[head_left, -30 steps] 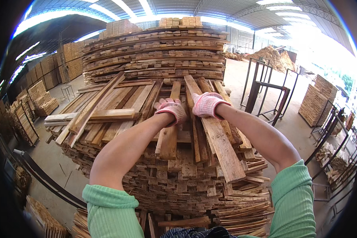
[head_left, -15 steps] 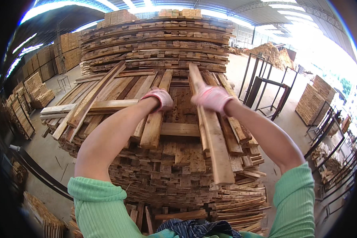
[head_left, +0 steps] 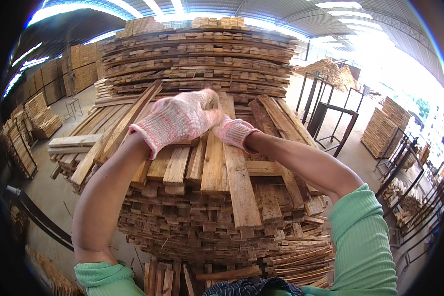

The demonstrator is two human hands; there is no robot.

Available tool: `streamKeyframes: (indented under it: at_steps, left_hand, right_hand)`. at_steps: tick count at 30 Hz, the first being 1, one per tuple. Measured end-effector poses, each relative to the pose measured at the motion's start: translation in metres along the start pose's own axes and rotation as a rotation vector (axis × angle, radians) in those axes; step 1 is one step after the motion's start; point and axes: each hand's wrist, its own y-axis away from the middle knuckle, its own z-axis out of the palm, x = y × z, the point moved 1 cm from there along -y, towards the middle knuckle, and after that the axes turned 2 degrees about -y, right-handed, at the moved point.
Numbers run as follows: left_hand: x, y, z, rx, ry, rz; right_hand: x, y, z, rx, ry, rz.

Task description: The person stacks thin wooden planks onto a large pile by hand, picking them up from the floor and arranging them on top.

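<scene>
Both of my hands wear whitish-pink knitted gloves and meet over the top of a stack of wooden boards. My right hand (head_left: 233, 133) is closed on a long wooden plank (head_left: 242, 190), whose near end juts out past the stack's front edge. Beside its far part hovers my left hand (head_left: 177, 121), over neighbouring boards; motion smears its fingers, so their grip is unclear. Just left of the held plank lies another board (head_left: 212, 170), close alongside. A crosswise board (head_left: 264, 168) shows to the right, under the loose top pieces.
Behind rises a tall layered lumber stack (head_left: 197, 59). Slanting boards (head_left: 128, 123) lie across the pile's left side. Black metal frames (head_left: 333, 116) stand on the floor at right, near another wood stack (head_left: 386, 126). A dark rail (head_left: 39, 217) runs at lower left.
My right hand has shifted the plank leftward, against the neighbouring board. My left hand has left the board's edge and risen toward the right hand. The view has turned slightly.
</scene>
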Motion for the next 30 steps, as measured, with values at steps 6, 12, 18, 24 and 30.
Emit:
streamKeyframes:
  at_steps: [6,12,18,24,30]
  left_hand:
    - [-0.001,-0.028,0.027,-0.168,-0.098,0.096]
    - [0.047,-0.051,0.089,-0.298,-0.379,-0.070]
    - [0.015,-0.068,0.083,-0.070,-0.159,-0.214]
    - [-0.031,-0.045,0.054,-0.128,-0.527,-0.260]
    - [0.030,-0.047,0.056,0.013,-0.684,-0.095]
  right_hand:
    - [0.030,0.038,-0.078,-0.373,-1.373,0.566]
    - [0.093,0.120,-0.053,-0.382,-0.419,0.663]
    - [0.085,0.134,-0.012,-0.209,-0.365,0.739]
    - [0.087,0.121,-0.045,-0.321,-0.292,0.596]
    - [0.111,0.140,-0.045,-0.282,-0.642,0.734]
